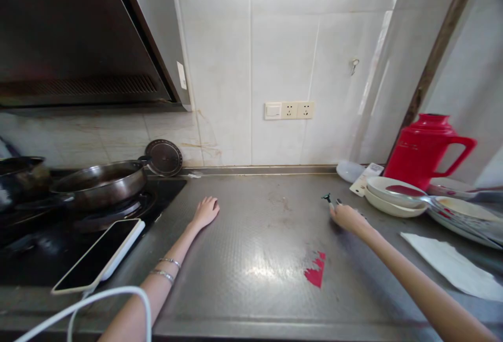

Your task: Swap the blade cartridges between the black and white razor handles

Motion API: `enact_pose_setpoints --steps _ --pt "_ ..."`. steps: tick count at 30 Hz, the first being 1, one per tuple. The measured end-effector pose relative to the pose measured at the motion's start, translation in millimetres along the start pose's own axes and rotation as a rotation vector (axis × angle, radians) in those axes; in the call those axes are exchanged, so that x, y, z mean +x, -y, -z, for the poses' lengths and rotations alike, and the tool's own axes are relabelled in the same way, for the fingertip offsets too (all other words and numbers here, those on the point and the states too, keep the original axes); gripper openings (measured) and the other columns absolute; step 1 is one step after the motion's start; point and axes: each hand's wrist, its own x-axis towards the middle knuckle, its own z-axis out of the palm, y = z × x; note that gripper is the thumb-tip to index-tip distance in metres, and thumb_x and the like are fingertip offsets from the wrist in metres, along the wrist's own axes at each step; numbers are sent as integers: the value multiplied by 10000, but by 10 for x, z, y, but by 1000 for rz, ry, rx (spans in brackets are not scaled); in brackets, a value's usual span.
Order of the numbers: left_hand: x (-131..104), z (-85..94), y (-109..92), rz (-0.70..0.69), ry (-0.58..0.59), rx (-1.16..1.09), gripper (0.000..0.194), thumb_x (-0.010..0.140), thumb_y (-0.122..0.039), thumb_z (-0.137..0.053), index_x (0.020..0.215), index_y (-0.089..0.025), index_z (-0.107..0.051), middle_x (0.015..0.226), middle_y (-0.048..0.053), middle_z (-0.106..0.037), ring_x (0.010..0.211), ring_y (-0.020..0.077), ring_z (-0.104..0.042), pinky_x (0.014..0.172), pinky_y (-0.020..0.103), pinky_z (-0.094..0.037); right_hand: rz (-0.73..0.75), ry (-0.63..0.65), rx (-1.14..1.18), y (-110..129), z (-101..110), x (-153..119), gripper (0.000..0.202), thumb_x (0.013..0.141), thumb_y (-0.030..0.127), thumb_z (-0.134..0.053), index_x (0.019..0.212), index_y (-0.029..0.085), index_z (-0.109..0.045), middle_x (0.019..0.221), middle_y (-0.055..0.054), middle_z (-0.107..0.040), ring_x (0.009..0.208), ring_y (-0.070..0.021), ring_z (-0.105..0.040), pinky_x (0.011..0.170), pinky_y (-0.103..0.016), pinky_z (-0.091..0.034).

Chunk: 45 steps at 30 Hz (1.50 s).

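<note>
Head view: right hand (349,218) pinches small tool (326,197) toward bench (243,247) back edge, seemingly grasp stage; lifting needs steady pinch. Left hand (206,213) rests empty, fingers loosely extended.

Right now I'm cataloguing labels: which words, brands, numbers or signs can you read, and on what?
No text is readable.
Sticker on the hood: too small.
Card: print too small.
Red flask: marks too faint and blurred.
Black disc: marks too small.
</note>
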Motion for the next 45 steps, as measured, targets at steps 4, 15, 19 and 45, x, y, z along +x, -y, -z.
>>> enact_pose_setpoints --steps 4,15,19,45 --pt "48 77 -153 14 -55 -125 271 810 -232 -459 1012 -151 -620 1176 121 -593 1147 246 -493 981 387 -342 17 -89 13 242 75 -57 409 926 276 -291 926 47 -629 930 -243 -659 900 -291 -649 727 -340 -471" --pt "1 201 -1425 -40 118 -624 386 801 -464 -459 796 -122 -638 679 50 -664 437 100 -537 374 191 -346 239 -305 80 1521 437 -680 325 925 307 -296 929 109 -554 784 -164 -676 747 -273 -677 613 -323 -488" --pt "-109 241 -1671 -49 149 -745 450 733 -560 -504 670 -126 -606 545 15 -586 362 78 -448 362 196 -289 309 -310 88 1787 457 -858 292 929 286 -304 957 114 -538 776 -151 -676 731 -264 -680 606 -314 -490" --pt "81 78 -1428 -120 251 -151 295 808 -289 -442 667 -128 -646 667 66 -660 623 142 -581 528 211 -338 356 -224 122 1752 205 -962 327 907 351 -362 918 108 -580 816 -162 -676 782 -263 -672 642 -299 -478"
